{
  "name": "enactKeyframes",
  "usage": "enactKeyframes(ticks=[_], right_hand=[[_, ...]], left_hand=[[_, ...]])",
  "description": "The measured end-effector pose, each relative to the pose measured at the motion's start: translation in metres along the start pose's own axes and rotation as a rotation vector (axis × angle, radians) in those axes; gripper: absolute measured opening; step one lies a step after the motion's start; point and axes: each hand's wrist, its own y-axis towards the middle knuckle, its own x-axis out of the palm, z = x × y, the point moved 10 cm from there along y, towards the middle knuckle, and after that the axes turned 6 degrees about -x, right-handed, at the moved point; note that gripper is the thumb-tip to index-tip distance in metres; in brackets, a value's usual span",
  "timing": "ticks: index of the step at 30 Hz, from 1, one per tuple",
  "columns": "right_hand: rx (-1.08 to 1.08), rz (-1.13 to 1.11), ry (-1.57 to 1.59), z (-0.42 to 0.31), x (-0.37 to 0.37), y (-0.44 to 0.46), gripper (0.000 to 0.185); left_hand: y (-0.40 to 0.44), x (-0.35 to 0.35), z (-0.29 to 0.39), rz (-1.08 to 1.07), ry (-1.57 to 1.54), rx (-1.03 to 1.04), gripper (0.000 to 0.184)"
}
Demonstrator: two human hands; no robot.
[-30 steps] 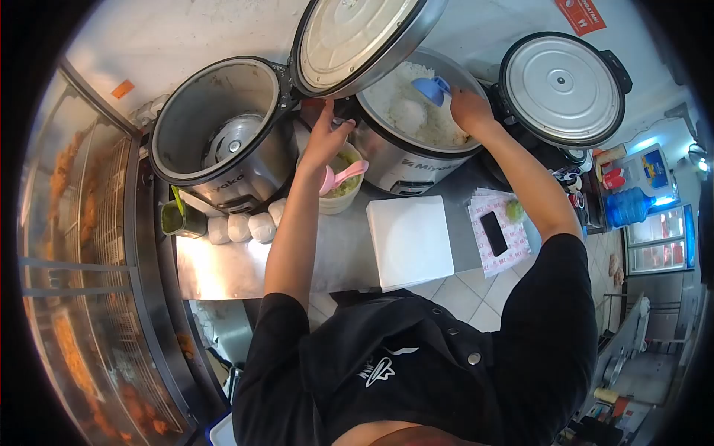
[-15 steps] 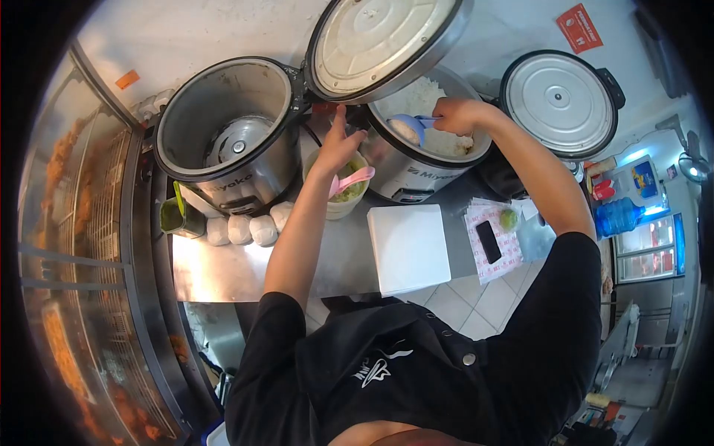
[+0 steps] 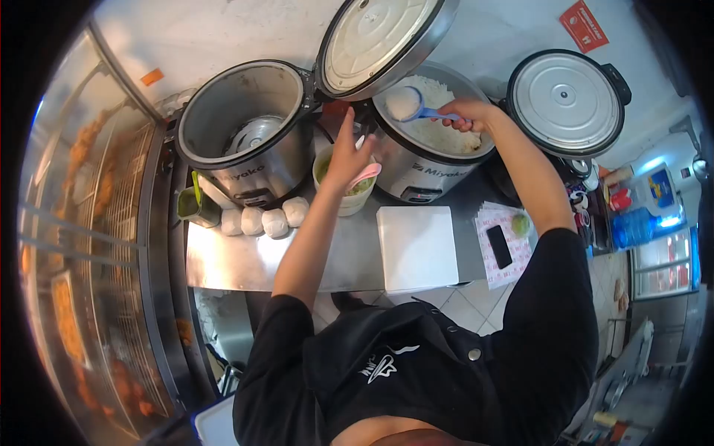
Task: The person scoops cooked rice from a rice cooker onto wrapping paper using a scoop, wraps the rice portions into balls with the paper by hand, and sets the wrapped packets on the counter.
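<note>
My right hand (image 3: 468,117) is closed round the handle of a blue rice scoop (image 3: 425,113). A mound of white rice fills the scoop's bowl, tilted above the cooked rice (image 3: 439,134) in the open rice cooker (image 3: 424,175). My left hand (image 3: 351,156) hovers with its fingers apart between the two cookers, over a pale tub (image 3: 349,204). Inside that tub are green contents and a pink-handled utensil (image 3: 367,175). A small white piece shows by my left fingers; whether they touch it is unclear.
An almost bare rice cooker (image 3: 249,134) stands open at left, with wrapped white balls (image 3: 253,221) before it. White sheets (image 3: 418,249), a phone (image 3: 499,247) and printed papers (image 3: 513,273) lie along the counter. A lidded cooker (image 3: 565,100) is at right, a glass display case (image 3: 89,245) at far left.
My right hand has raised the scoop from the rice, now heaped and swung toward the cooker's back left. My left hand stays over the tub, its fingers slightly shifted. The view has shifted a little.
</note>
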Motion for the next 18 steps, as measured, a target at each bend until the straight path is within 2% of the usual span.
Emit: enactKeyframes(ticks=[1,2,3,4,5,6,7,9,11,14,16,18], right_hand=[[-0.043,0.015,0.182,0.005,-0.001,-0.009,0.022],[-0.113,0.038,0.224,0.009,-0.007,-0.018,0.026],[-0.112,0.028,0.221,0.016,-0.007,-0.031,0.026],[-0.179,0.111,0.304,0.017,-0.014,-0.046,0.026],[-0.237,0.193,0.391,0.026,-0.021,-0.057,0.027],[-0.28,0.149,0.453,0.038,-0.026,-0.063,0.027],[-0.263,0.138,0.46,0.051,-0.024,-0.075,0.027],[-0.355,0.001,0.58,0.054,-0.004,-0.118,0.024],[-0.32,-0.052,0.591,0.08,0.011,-0.144,0.025],[-0.292,-0.151,0.749,0.124,0.05,-0.172,0.024],[-0.231,-0.105,0.768,0.159,0.078,-0.186,0.024],[-0.204,-0.02,0.752,0.206,0.103,-0.186,0.027]], left_hand=[[-0.024,-0.004,0.028,0.038,0.032,0.074,0.067],[-0.052,-0.005,0.056,0.07,0.061,0.144,0.058],[-0.081,0.004,0.062,0.03,0.125,0.162,0.051],[-0.111,0.014,0.062,-0.018,0.19,0.174,0.045],[-0.143,0.031,0.046,-0.128,0.192,0.071,0.042],[-0.173,0.049,0.028,-0.237,0.192,-0.033,0.04],[-0.197,0.057,0.021,-0.24,0.195,-0.054,0.04],[-0.252,0.088,-0.012,-0.428,0.308,-0.234,0.04],[-0.295,0.106,-0.051,-0.439,0.464,-0.161,0.047],[-0.319,0.112,-0.051,-0.416,0.609,-0.232,0.061],[-0.321,0.117,-0.051,-0.449,0.679,-0.262,0.07],[-0.324,0.124,-0.053,-0.485,0.718,-0.269,0.071]])
